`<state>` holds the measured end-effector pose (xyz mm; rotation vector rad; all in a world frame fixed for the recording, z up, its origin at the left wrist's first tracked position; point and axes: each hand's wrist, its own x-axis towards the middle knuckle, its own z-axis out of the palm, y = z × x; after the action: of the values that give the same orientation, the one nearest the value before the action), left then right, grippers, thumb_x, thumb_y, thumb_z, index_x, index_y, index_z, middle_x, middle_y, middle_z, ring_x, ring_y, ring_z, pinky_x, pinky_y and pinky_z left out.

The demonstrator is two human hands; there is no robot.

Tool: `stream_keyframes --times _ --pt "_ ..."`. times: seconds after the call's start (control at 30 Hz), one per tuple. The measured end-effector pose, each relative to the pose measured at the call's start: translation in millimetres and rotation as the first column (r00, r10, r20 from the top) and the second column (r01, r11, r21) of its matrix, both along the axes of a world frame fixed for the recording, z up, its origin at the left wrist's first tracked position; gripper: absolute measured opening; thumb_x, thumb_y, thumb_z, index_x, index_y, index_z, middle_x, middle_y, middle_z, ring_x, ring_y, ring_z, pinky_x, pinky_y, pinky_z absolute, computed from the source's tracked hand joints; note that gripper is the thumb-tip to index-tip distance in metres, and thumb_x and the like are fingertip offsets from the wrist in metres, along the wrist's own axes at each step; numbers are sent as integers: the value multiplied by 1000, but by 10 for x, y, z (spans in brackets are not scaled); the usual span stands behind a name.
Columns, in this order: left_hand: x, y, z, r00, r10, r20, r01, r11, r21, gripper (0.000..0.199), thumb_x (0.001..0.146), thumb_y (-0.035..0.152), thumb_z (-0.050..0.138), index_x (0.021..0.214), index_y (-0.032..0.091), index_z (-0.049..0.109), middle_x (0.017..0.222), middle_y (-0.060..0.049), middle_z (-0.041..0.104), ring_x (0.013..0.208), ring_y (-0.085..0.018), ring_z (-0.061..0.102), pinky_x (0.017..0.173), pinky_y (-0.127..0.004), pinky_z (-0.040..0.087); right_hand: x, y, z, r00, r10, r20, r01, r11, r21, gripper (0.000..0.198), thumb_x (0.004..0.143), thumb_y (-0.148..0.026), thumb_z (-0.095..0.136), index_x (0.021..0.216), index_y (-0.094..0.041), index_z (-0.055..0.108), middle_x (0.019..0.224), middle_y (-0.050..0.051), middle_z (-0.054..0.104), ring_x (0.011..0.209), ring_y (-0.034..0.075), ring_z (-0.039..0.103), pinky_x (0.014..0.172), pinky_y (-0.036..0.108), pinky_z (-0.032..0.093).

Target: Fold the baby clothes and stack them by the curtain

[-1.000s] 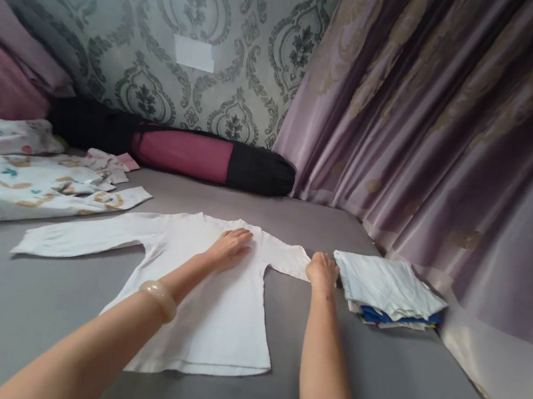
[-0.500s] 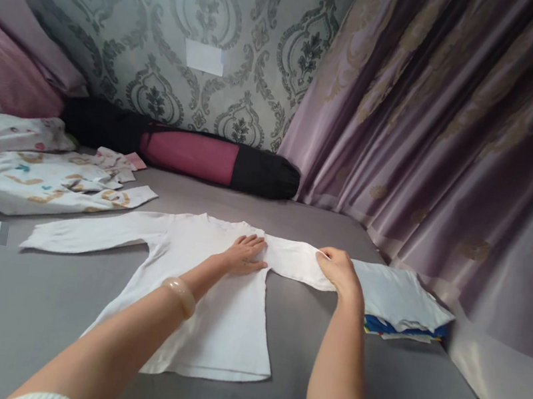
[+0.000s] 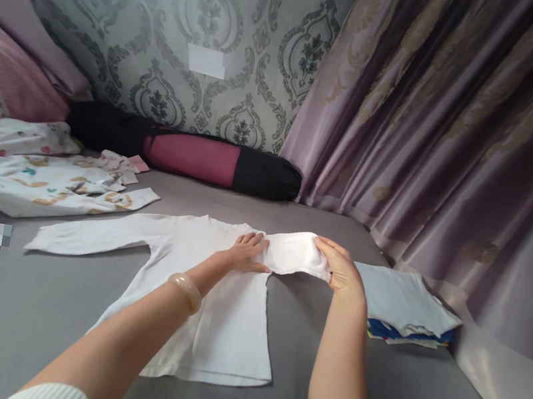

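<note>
A white long-sleeved shirt (image 3: 221,320) lies spread on a grey bed surface, its neckline toward the wall. My left hand (image 3: 248,254) rests flat on it with fingers spread, near the shoulder where the right-side sleeve begins. The end of that sleeve (image 3: 293,252) is lifted off the bed, gripped by my right hand (image 3: 342,265) with fingers closed around it. The opposite sleeve (image 3: 94,233) stretches out flat to the left. A pale bangle circles my left wrist.
A stack of folded clothes (image 3: 406,306) lies beyond my right hand, by the purple curtain (image 3: 386,110). Patterned white garments (image 3: 37,180) are heaped at the left. Against the wall rests a long black and maroon bag (image 3: 192,155). A blurred patch covers something at far left.
My right hand has raised the sleeve end off the bed, and the sleeve now bends upward. My left hand stays pressed at the shoulder. The view has shifted slightly.
</note>
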<state>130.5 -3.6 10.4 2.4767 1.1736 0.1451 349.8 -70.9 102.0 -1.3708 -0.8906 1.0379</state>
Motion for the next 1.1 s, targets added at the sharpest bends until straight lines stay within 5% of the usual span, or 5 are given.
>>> stream_keyframes --times 0.33,0.6,0.7,0.9,1.1 --pt "109 60 316 996 35 -77 -41 996 -81 104 60 73 65 146 24 33 158 -21 16 142 -47 12 108 -64 19 -455 168 -73 938 147 -313 -158 987 -11 22 68 -29 76 83 -17 66 71 0 70 66 14 66 62 22 53" --pt "-301 -51 214 962 191 195 -182 981 -64 87 74 60 63 145 18 35 154 -21 27 143 -38 23 112 -52 26 -680 174 -26 903 107 -416 -145 988 -60 14 71 -18 73 84 -17 67 70 -2 70 60 12 65 56 20 52" --pt "-645 -95 135 832 380 404 -361 924 -127 66 80 48 58 135 14 47 143 -20 46 129 -32 47 104 -42 40 -810 218 36 896 72 -437 -128 987 -99 12 72 -14 71 82 -17 66 65 -2 69 54 11 64 51 19 52" --pt "-1235 -265 10 393 667 633 -524 728 -443 53 78 49 57 115 12 59 112 -16 67 99 -25 66 81 -34 52 -1187 364 97 888 81 -453 -183 966 -184 6 78 -10 64 83 -13 64 62 1 66 53 13 62 51 23 54" --pt "-1377 -335 -43 205 741 639 -475 646 -597 41 76 39 61 108 12 59 96 -12 69 86 -20 68 73 -29 53 -1573 519 -133 907 28 -420 -144 959 -246 6 78 -8 61 79 -14 61 62 0 64 58 14 63 54 24 54"
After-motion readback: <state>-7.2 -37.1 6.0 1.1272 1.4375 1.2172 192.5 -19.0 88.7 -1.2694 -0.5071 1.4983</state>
